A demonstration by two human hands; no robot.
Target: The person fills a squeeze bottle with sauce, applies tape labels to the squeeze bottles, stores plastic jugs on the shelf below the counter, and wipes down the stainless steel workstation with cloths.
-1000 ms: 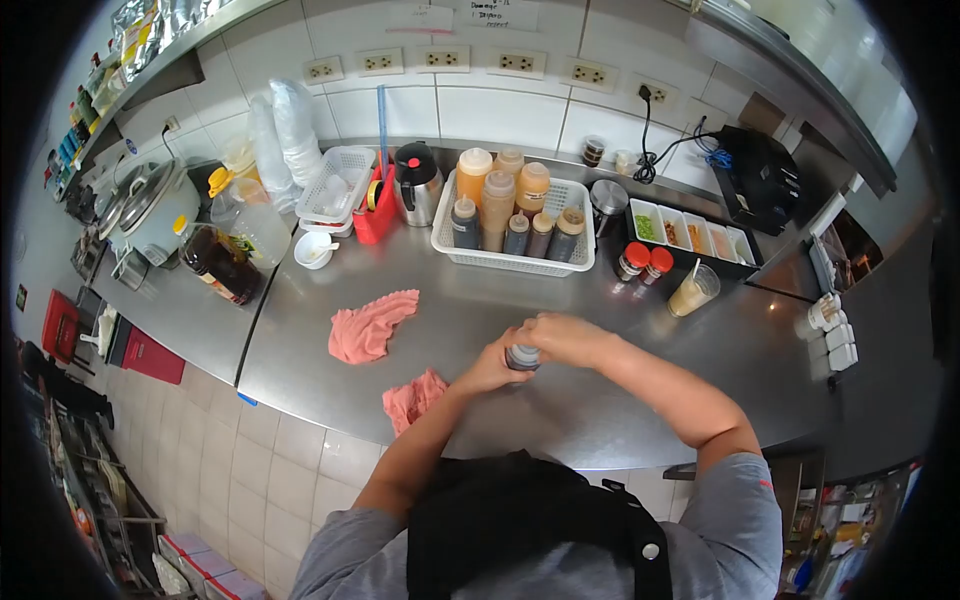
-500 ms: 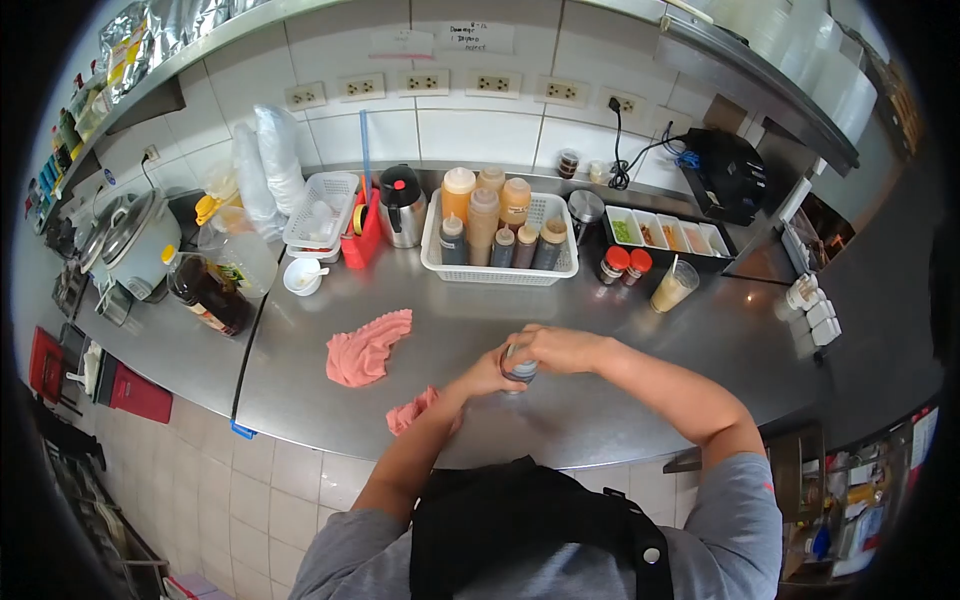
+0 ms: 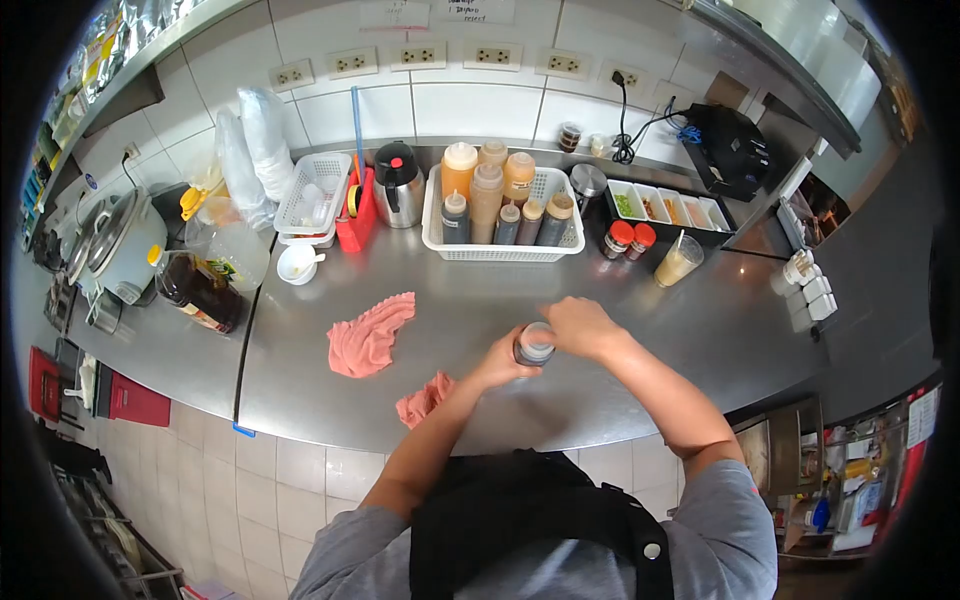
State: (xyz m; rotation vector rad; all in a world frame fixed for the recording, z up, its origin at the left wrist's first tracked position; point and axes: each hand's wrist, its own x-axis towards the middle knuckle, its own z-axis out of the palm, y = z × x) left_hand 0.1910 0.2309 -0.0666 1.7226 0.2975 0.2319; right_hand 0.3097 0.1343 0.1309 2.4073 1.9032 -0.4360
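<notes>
My left hand [image 3: 502, 362] is wrapped round a small squeeze bottle [image 3: 534, 350] with dark contents and a pale, round top, upright just above the steel counter. At the right edge of that top is my right hand [image 3: 580, 327], its fingers curled inward and partly smeared. Whether they grip the top or a small piece is hidden. A crumpled pink cloth [image 3: 425, 400] lies beside my left forearm, and a larger pink cloth [image 3: 370, 338] is farther left.
A white basket [image 3: 500, 252] of several sauce bottles stands behind my hands. To its right are red-lidded shakers [image 3: 620, 236], a cup of pale sauce [image 3: 679, 261] and a black topping tray [image 3: 690, 232]. A thermos [image 3: 400, 190] and white cup [image 3: 298, 264] stand left.
My right hand has come off the bottle's top and shifted right, uncovering the pale top. My left hand still holds the bottle. The camera view has tilted slightly downward.
</notes>
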